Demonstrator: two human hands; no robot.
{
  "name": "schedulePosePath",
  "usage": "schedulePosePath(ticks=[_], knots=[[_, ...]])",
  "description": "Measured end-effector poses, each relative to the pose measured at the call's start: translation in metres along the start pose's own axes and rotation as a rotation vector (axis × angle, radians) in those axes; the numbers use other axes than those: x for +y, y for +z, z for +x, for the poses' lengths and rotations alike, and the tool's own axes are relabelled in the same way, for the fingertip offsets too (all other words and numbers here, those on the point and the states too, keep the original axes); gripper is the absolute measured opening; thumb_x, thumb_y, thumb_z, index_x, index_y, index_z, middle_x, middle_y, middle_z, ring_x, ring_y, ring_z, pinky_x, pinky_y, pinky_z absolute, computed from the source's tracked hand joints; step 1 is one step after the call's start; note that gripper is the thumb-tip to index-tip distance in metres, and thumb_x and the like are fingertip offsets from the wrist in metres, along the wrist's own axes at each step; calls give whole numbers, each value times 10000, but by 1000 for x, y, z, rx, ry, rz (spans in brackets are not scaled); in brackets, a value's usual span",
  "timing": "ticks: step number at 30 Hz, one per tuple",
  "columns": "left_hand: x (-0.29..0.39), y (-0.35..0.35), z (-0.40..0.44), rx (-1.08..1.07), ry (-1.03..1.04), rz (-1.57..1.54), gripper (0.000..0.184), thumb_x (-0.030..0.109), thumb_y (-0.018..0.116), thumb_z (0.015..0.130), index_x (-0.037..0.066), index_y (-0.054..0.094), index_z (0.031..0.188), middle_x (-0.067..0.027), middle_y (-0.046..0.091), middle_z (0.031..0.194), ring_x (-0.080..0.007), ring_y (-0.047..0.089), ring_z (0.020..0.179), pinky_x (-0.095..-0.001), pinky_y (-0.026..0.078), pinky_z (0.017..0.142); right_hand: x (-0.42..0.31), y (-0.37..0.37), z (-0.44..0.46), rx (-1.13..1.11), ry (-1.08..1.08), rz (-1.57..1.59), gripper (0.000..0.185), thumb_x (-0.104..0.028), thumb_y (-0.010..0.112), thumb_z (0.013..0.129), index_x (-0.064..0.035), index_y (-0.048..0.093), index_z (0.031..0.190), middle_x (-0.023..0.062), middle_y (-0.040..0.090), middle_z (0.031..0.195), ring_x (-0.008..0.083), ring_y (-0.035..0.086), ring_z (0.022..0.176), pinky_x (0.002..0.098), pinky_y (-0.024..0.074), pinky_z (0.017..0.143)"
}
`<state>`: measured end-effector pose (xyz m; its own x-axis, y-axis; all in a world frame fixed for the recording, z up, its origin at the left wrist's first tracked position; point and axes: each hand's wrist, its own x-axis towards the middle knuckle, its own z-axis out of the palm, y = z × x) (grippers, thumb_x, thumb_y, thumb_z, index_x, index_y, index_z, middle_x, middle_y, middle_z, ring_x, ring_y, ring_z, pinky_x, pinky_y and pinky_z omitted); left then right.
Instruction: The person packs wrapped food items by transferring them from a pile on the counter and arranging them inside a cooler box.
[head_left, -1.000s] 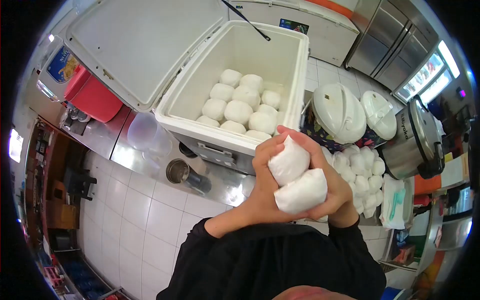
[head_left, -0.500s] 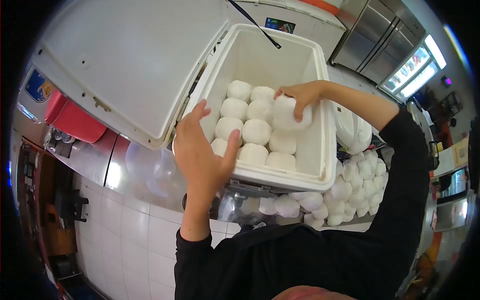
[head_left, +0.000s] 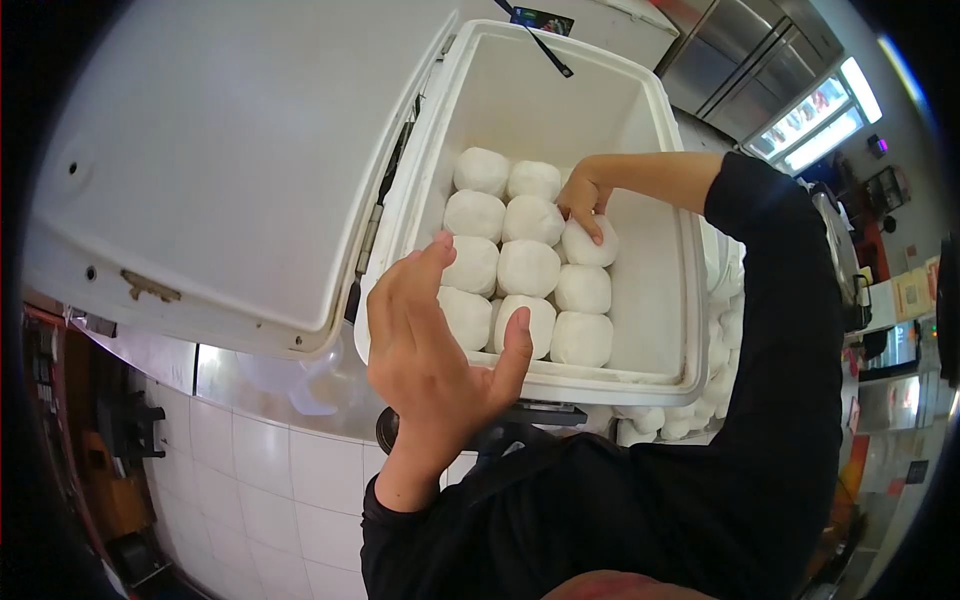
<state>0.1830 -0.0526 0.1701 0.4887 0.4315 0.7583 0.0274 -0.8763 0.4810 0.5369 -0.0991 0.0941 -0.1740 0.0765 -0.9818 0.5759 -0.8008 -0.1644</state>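
Observation:
Rows of smooth white balls, which look like dough balls (head_left: 528, 268), sit close together on the floor of a white cooler box (head_left: 690, 330). My right hand (head_left: 588, 200) reaches over the box's right wall and grips one dough ball (head_left: 592, 243) at the far end of the right-hand row. Its thumb lies over the ball's top, while some fingers are hidden behind it. My left hand (head_left: 430, 345) is held open over the near left corner, thumb apart from the fingers, holding nothing. It hides part of the nearest balls.
The cooler's hinged lid (head_left: 220, 170) stands open at the left. More white balls (head_left: 680, 420) are heaped beside the box, partly behind my right sleeve. A metal counter (head_left: 270, 375) lies below the lid. Steel cabinets (head_left: 740, 60) and a lit display fridge (head_left: 815, 115) stand beyond.
My right hand has lowered the held ball into the right-hand row, behind the others. My left hand stays open near the box's front left. The view has shifted closer to the box.

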Motion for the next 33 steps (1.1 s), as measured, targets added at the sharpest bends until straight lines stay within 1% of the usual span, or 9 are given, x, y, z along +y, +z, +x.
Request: schedulePosePath(ticks=[5,9,15,16,19,21,23,31,33], knots=[[3,-2,0,-19,-52,-47,579,202,714,705,-54,515,1185,-149,614,1035,-336,579,920,-392,486,780,0,0,-5,127,77,-212,664,-149,859,626,0,551,1195,121,573,1222,252,584,1092,343,537,818],[6,-1,-1,-49,-78,15,626,202,724,707,-54,497,1231,-154,617,1019,-324,584,927,-381,469,806,-24,30,-18,565,317,-700,623,-335,866,625,44,618,1051,167,623,1080,251,660,887,335,561,700],[17,1,-5,-57,-198,68,553,234,669,805,61,481,1295,-106,632,1065,-256,594,992,-389,457,844,5,36,10,545,112,-682,706,-527,793,669,92,640,971,215,669,879,273,680,724,370,561,678],[18,1,-7,-90,-222,75,509,245,637,851,97,474,1310,-108,629,1093,-234,591,1026,-391,453,866,-7,71,-26,654,139,-757,690,-471,787,693,121,634,1014,219,674,843,275,688,660,359,562,556],[23,1,-9,-87,-235,126,478,248,632,858,101,495,1292,-101,643,1068,-250,598,998,-370,455,829,-7,144,-112,1035,-27,-868,485,-393,694,794,8,629,1059,189,657,797,343,652,713,424,521,650],[21,2,-10,-79,-217,161,426,242,617,882,105,515,1273,-105,644,1081,-235,598,1003,-372,456,839,44,212,-151,1551,-379,-695,308,-277,650,826,-21,617,994,155,628,743,338,618,720,414,480,676],[17,3,-14,-37,-210,149,385,228,609,897,99,534,1252,-108,642,1097,-222,598,1005,-370,458,847,101,265,-174,1746,-623,-562,216,-212,624,833,-19,598,926,130,615,728,299,609,697,376,465,654],[122,64,-88,568,92,-126,231,119,587,901,-74,548,1023,-160,609,960,-238,598,887,-304,481,755,461,470,-114,1674,247,-32,270,-220,720,727,-42,653,918,116,646,735,201,607,646,301,478,615],[161,107,-131,517,127,-310,196,107,569,890,-61,531,984,-163,596,925,-237,578,819,-317,474,725,546,504,-45,1445,167,261,394,-296,761,701,-44,671,990,122,663,746,211,625,666,319,498,647]])
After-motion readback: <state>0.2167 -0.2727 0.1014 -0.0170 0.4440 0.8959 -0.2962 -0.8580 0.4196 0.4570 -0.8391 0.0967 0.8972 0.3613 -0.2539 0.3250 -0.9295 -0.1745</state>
